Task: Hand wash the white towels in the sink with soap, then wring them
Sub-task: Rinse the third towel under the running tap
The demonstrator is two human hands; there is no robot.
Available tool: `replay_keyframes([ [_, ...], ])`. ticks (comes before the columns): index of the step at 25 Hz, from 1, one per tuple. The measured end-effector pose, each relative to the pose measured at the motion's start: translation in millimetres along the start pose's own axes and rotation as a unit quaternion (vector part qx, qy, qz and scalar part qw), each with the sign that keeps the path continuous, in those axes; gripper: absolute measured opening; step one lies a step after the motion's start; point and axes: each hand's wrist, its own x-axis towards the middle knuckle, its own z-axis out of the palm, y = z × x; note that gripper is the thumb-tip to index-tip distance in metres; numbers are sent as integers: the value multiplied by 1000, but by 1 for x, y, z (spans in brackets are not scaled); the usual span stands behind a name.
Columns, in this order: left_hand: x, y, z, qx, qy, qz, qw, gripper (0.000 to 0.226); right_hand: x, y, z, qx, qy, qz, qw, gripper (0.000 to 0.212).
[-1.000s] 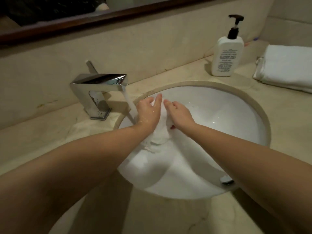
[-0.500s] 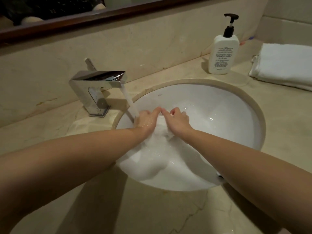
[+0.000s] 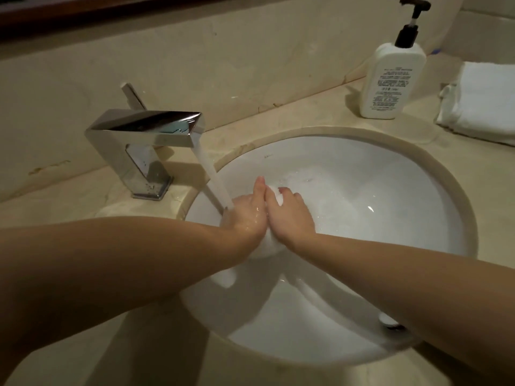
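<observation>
Towel (image 3: 274, 196) bunched between both hands under tap stream (image 3: 214, 185), left hand (image 3: 250, 213) and right hand (image 3: 289, 215) fingers clasping it, long axis toward me, ready for wringing.

I found printed matter in only two places. The white pump bottle (image 3: 391, 79) on the counter carried several lines of dark print on its front, but every line was too small and blurred for me to read. A tiny dark mark sat on the sink (image 3: 268, 156) wall below the rim, likewise illegible.
</observation>
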Motion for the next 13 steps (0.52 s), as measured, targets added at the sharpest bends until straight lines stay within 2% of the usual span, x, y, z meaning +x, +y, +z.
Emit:
replay_keyframes([
  [2,11,1,6,-7,16,-19,1000,66,10,1,3,-13,24,2,1000,64],
  [6,23,2,15,-1,-4,25,1000,49,30,6,2,-10,45,1,999,52],
  [13,49,13,28,60,37,-7,997,60,56,10,0,-53,44,-76,995,43],
])
